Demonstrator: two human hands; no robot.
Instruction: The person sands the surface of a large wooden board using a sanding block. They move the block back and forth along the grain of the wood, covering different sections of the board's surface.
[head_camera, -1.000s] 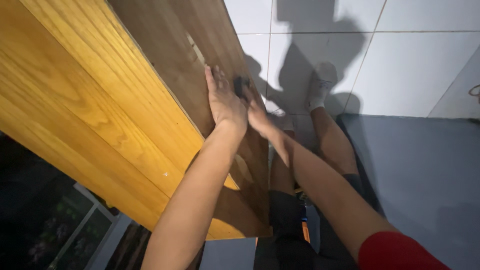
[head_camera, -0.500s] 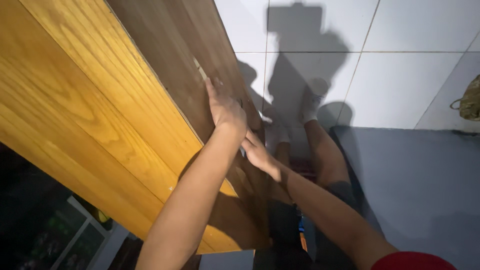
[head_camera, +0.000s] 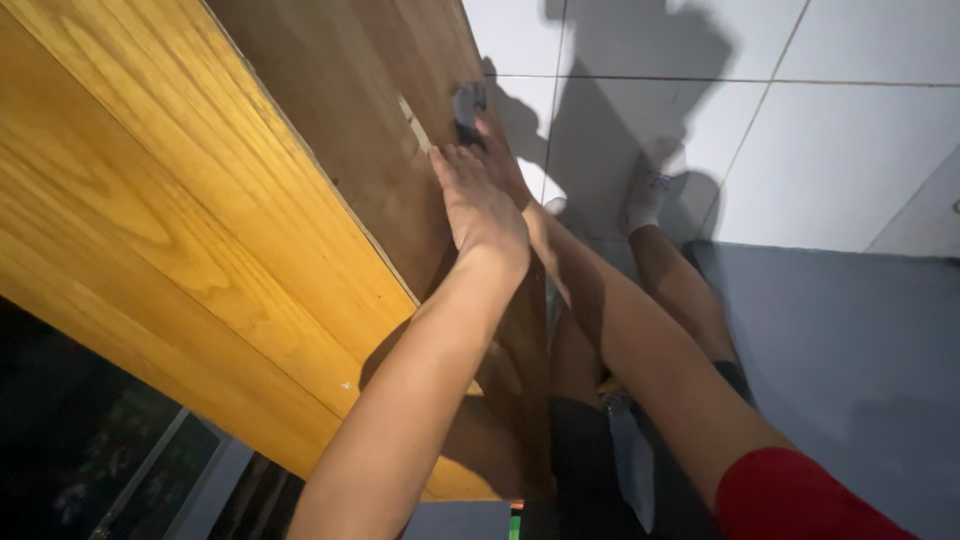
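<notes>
Against the brown panel (head_camera: 400, 180) the left hand (head_camera: 482, 205) lies flat, fingers stretched and released, pressing the wood and grasping nothing. Just beyond it, further up the panel, the right hand (head_camera: 495, 150) has its fingers clenched around a small dark block (head_camera: 468, 105), which touches the panel near its right edge, close to a pale narrow slot (head_camera: 413, 122). It looks like rubbing or sanding work, and to do it well the left hand should, I think, keep the panel firm while the block stays flat on the wood and moves along the grain with even pressure; near the edge a tilted block could round the corner or slip off. Left of the panel, and joined to it, is a wide yellow board (head_camera: 170, 220) with strong grain lines, glossy under the light. Right of the panel, below the arms, the person's legs reach out over a grey mat (head_camera: 850, 350), and one foot wears a white sock (head_camera: 645, 195). Farther from the panel the floor (head_camera: 850, 150) is of large white tiles, with dark shadows of the person on them.
</notes>
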